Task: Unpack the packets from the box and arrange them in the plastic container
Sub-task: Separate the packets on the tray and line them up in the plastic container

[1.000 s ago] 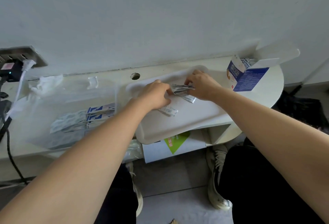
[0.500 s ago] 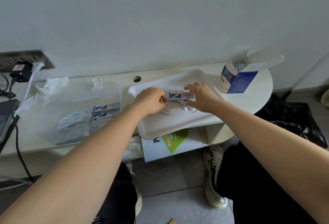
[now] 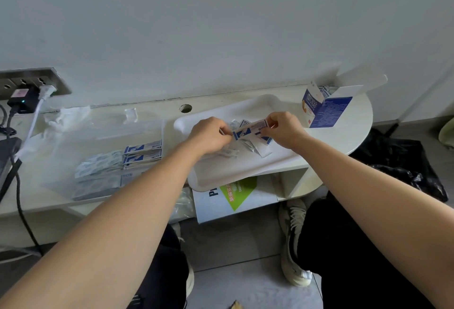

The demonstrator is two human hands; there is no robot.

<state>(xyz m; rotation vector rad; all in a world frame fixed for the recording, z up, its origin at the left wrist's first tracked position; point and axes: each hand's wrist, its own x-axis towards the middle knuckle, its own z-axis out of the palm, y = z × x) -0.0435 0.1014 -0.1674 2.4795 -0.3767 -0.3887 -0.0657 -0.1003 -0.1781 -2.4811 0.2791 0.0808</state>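
A small stack of blue-and-white packets [image 3: 250, 128] is held just above a white tray [image 3: 245, 171]. My left hand [image 3: 210, 134] pinches the stack's left end and my right hand [image 3: 282, 129] pinches its right end. A few loose packets [image 3: 261, 147] lie on the tray under my hands. The open blue-and-white box [image 3: 324, 108] stands at the right of the table with more packets inside. At the left sits the clear plastic container [image 3: 103, 141], with rows of packets [image 3: 143, 153] laid in it.
The table [image 3: 344, 141] is white with a rounded right end and a cable hole [image 3: 185, 108] by the wall. A wall socket strip with plugs and cables [image 3: 24, 97] is at far left. Crumpled plastic [image 3: 66, 117] lies behind the container. A black bag [image 3: 405, 161] sits on the floor at right.
Both hands have gathered packets from the tray into one stack and lifted it slightly, squaring it between the fingertips.
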